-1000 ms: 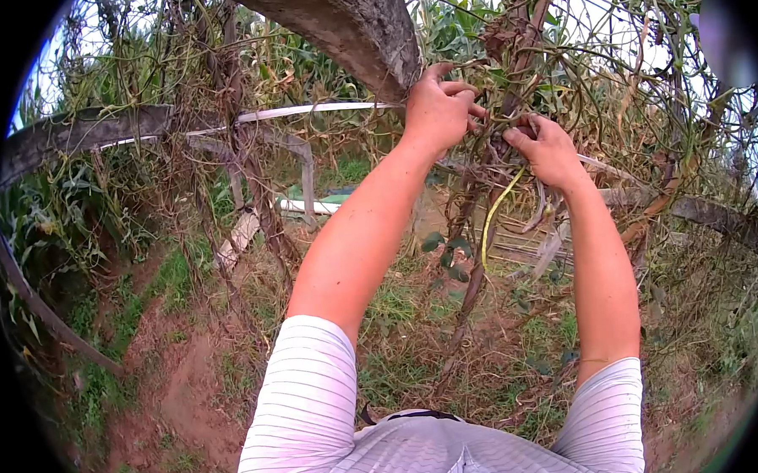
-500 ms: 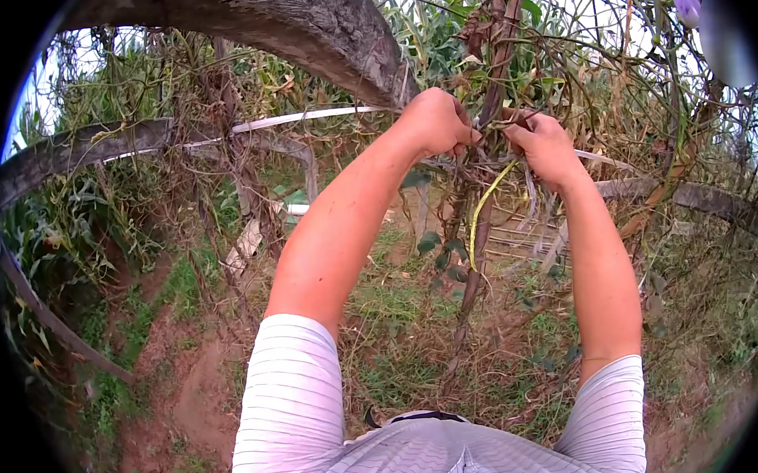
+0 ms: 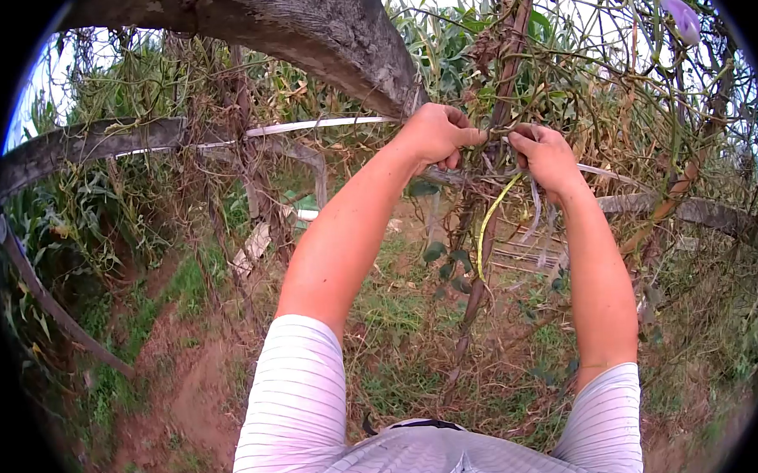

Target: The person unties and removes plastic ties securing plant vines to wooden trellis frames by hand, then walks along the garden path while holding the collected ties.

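My left hand point(image 3: 441, 136) is closed in a pinch, its thumb pointing right toward the upright brown vine stem point(image 3: 508, 83). Facing it from the other side, my right hand point(image 3: 546, 157) pinches with bent fingers. A thin vine strand point(image 3: 500, 132) runs across the stem between my fingertips; its ends are hidden by the fingers. Just below, a yellow-green strap point(image 3: 483, 236) hangs in a curve from the tangle. Pale plastic strips point(image 3: 536, 213) dangle under my right hand. The white band point(image 3: 327, 124) stretches leftward from behind my left hand.
A thick grey arched beam point(image 3: 319, 32) passes overhead at upper left. A lower curved rail point(image 3: 87, 146) lies behind it, with dry vines point(image 3: 244, 158) wound around. Corn plants stand beyond. A purple flower point(image 3: 682, 20) hangs at upper right. Grass and bare soil point(image 3: 208, 388) lie below.
My hands stay at the stem, and my left thumb now extends straighter toward it. The whole view has shifted slightly, so the scene sits a little lower and further right.
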Demonstrator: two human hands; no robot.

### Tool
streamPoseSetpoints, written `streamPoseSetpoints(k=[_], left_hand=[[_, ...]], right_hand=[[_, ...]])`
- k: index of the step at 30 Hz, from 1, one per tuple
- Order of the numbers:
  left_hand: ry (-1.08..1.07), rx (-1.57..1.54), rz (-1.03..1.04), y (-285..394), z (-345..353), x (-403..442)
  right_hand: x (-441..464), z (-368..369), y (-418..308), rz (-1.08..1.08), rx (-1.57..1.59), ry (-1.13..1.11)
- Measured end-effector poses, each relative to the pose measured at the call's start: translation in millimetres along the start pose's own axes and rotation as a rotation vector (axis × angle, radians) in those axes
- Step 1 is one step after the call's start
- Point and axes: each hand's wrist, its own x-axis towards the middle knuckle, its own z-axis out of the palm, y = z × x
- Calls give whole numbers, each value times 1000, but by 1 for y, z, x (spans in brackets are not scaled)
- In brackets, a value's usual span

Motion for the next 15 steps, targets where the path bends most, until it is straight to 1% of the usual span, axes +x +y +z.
streamPoseSetpoints(k=[1,3,4,6,9,10,12,13,15], left_hand=[[3,-2,-2,3,0,-1],[-20,155,13,6,-1,-1],[-18,152,12,5,-2,2],[-42,247,34,6,-3,7],[-39,282,61,7,-3,9],[-36,279,66,8,-1,9],[21,77,-6,10,3,10],[20,74,-4,11,5,11],[156,10,-31,14,12,17]], right_hand=[[0,0,-2,0,-1,-4],[-2,-2,-6,24,-119,1],[-3,-3,-9,25,-122,-2],[-6,-3,-14,28,-165,9],[-2,-2,-9,10,-122,22],[-1,-3,-9,5,-127,22],[3,-3,-7,-4,-254,81],[9,-4,2,-3,-258,83],[26,-7,18,-31,-274,119]])
